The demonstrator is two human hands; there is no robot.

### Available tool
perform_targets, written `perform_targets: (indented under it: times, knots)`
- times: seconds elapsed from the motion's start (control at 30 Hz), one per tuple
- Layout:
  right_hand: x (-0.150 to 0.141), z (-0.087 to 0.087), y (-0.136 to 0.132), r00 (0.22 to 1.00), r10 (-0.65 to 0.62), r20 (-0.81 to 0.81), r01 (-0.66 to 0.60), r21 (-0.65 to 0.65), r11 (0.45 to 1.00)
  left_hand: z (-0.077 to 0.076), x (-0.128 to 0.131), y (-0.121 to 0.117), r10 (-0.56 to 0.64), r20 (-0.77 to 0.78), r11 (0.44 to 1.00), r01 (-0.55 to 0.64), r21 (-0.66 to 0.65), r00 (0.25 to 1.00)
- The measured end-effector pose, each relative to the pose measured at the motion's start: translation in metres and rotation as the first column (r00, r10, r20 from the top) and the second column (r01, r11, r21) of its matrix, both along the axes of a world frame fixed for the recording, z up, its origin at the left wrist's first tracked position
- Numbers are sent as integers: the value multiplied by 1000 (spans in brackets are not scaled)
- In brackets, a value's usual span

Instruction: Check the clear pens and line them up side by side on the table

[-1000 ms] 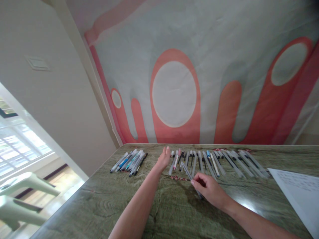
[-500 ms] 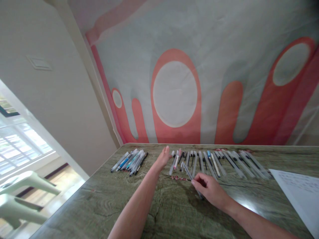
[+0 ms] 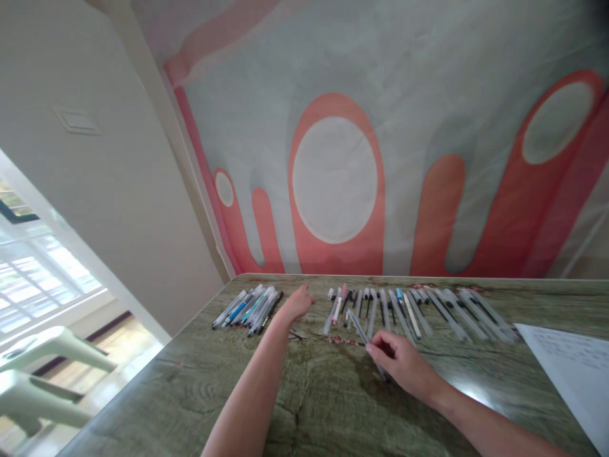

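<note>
My right hand (image 3: pixel 398 360) is closed on a pen (image 3: pixel 358 327), which slants up and to the left above the table. My left hand (image 3: pixel 297 303) is open over the table with its fingers stretched out, and it holds nothing. It lies between a bunch of pens on the left and a long row on the right. The left bunch includes a blue pen (image 3: pixel 236 311) and a black pen (image 3: pixel 270 312). In the row are a pink-and-white pen (image 3: pixel 337 307), a cream pen (image 3: pixel 412 316) and several clear pens with dark caps.
The wood-patterned table (image 3: pixel 190 387) has printed red flowers. A sheet of paper with writing (image 3: pixel 566 362) lies at its right. Behind rises a wall with a pink and grey pattern (image 3: pixel 404 82). Pale green stools (image 3: pixel 52 349) stand on the floor at the left.
My left hand has moved left, away from the near end of the pen row and toward the left bunch. My right hand keeps its pen in the same place.
</note>
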State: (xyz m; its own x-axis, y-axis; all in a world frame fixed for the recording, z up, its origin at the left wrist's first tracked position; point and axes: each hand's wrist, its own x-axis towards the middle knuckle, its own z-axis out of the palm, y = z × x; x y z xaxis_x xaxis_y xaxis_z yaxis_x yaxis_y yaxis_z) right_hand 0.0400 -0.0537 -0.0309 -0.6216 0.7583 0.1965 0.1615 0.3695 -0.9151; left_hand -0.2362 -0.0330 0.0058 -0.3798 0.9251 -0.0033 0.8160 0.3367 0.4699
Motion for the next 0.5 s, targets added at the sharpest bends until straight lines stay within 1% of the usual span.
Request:
perform_targets:
  times: [0.13,0.27,0.37,0.5]
  knots:
    - [0,0,0,1000,-3,4,3,8,1000,-1,-2,-1,-35,-21,999,35,14,999]
    - [0,-1,0,1000,2,3,-2,10,1000,-11,2,3,-65,-72,990,73,124,995]
    - [0,-1,0,1000,-3,-9,3,12,1000,-21,6,5,-36,-66,980,48,194,997]
    - [0,-1,0,1000,-4,-9,4,15,1000,-29,7,5,6,-60,981,6,193,998]
